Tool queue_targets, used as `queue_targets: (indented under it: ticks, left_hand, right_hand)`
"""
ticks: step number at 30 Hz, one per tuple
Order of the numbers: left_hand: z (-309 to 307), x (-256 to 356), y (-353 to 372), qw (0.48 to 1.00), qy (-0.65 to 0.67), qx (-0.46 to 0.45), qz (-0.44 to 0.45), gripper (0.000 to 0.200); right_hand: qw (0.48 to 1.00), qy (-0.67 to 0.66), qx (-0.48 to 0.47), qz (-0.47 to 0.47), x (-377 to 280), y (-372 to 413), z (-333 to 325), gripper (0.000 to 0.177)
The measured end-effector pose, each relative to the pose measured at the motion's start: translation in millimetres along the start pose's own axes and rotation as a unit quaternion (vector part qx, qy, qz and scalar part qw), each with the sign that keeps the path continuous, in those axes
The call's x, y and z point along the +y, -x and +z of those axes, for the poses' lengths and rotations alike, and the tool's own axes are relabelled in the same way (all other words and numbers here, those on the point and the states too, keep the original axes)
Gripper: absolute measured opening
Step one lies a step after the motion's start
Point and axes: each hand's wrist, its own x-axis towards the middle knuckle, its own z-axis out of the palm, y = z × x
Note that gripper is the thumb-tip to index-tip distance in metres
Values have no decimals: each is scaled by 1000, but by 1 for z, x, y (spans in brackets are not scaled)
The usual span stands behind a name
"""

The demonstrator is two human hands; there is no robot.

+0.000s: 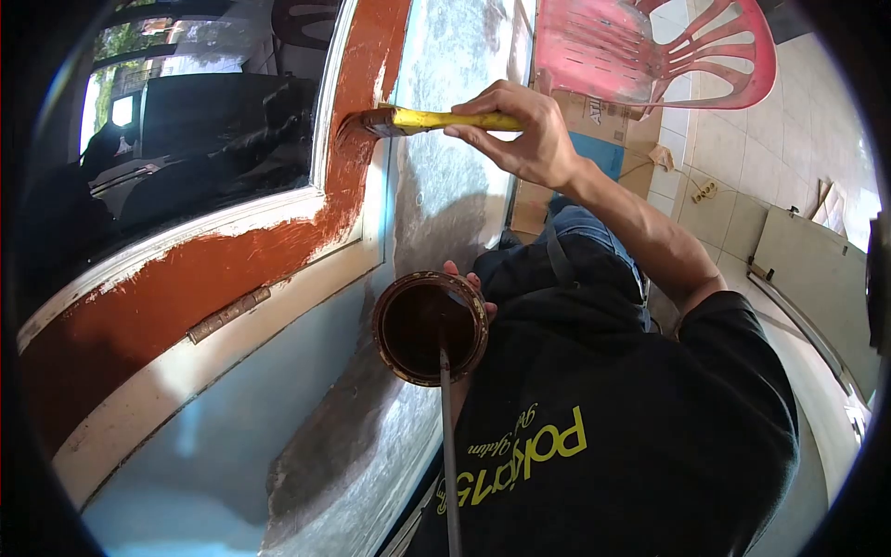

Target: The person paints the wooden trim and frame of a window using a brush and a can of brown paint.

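Note:
My right hand (529,130) grips the yellow handle of a paintbrush (445,121). Its bristles press on the window frame (348,186), which is coated in reddish-brown paint with uneven edges. Below it, my left hand (471,278) holds an open paint can (380,325), and only some fingertips show past its far side. Dark brown paint lies inside the can, and smears coat its rim. A thin grey stick (447,436) stands in the can, its upper end running out of view at the bottom.
Dark glass (213,130) lies left of the frame, with a hinge (229,314) on the unpainted edge. A blue and grey wall (436,204) runs beside it. At the upper right stand a red plastic chair (603,46) and flattened cardboard (640,130) on a tiled floor (742,158).

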Motion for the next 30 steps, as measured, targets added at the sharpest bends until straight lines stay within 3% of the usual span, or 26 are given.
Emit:
queue_targets:
  ticks: [7,12,14,30]
  left_hand:
    - [4,-3,3,1000,-5,3,5,50]
    - [1,0,4,1000,-11,4,-6,50]
    - [1,3,3,1000,3,8,-19,51]
    - [-1,3,5,999,23,-4,-47,55]
  right_hand:
    - [998,52,28,22,-6,-3,-4,20]
    - [988,9,130,85,10,-8,-19,19]
    - [981,49,163,98,7,-11,-22,19]
    - [995,-13,83,62,-18,11,18,19]
